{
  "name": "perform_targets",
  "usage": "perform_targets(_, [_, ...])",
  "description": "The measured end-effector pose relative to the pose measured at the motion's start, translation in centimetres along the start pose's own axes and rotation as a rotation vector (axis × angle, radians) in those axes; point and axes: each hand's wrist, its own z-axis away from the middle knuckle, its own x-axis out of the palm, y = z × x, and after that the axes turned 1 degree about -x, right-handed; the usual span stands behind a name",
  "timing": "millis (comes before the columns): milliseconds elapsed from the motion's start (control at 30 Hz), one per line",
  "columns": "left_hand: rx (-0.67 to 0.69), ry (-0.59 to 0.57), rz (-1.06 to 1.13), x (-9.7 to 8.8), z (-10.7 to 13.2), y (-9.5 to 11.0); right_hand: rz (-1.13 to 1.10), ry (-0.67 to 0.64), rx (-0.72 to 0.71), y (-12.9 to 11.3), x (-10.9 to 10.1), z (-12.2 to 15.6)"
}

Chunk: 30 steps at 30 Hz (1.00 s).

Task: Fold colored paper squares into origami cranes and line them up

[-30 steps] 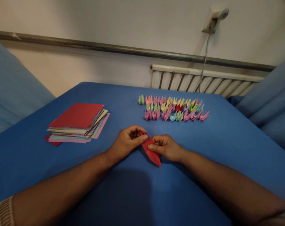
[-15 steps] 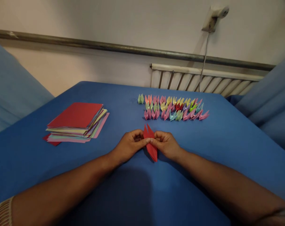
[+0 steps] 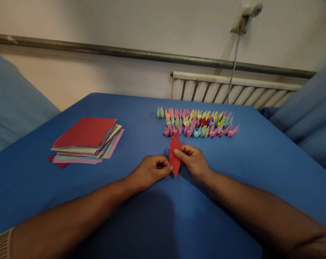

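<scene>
A folded red origami paper [image 3: 175, 158], long and diamond-shaped with a split upper tip, stands nearly upright between my hands above the blue table [image 3: 119, 219]. My right hand [image 3: 196, 162] pinches its right edge near the middle, thumb across the front face. Lower down, my left hand [image 3: 153, 171] pinches its left edge near the bottom point between thumb and forefinger. The fingers behind the paper are partly hidden. Just beyond it are rows of small folded paper cranes [image 3: 189, 130] in pink, green, yellow, red and blue.
To the left lies a stack of coloured paper [image 3: 84, 132] with a red sheet on top. Behind the table are a metal rail [image 3: 141, 54], a white radiator [image 3: 222, 80] and a wall socket with a plug [image 3: 243, 21]. Blue curtains [image 3: 311, 118] hang on both sides.
The red paper has been tilted more upright and moved slightly away from me. My left hand has slid from its middle to its lower end; my right hand still grips the middle.
</scene>
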Motion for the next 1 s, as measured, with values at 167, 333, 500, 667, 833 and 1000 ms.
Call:
perform_targets(167, [-0.028,0.018,0.115,0.5,0.0,0.8,-0.026,0.006,-0.037,-0.2,0.2,0.1])
perform_targets(333, [-0.007,-0.129,0.086,0.7,0.0,0.6,-0.024,-0.023,-0.036,0.2,0.8,0.7])
perform_targets(500, [0.098,-0.183,-0.052,0.4,0.5,0.8,-0.096,0.062,-0.023,0.1,0.3,0.1])
perform_targets(667, [0.223,0.125,0.0,-0.2,0.6,0.7,-0.061,0.039,-0.016,-0.2,-0.3,0.0])
perform_targets(833, [0.424,0.226,-0.134,-0.8,0.9,1.0,-0.012,-0.06,0.016,-0.3,-0.1,0.5])
perform_targets(1000, [0.496,0.225,-0.223,-0.7,0.7,0.9,0.003,-0.08,0.027,-0.1,-0.1,0.3])
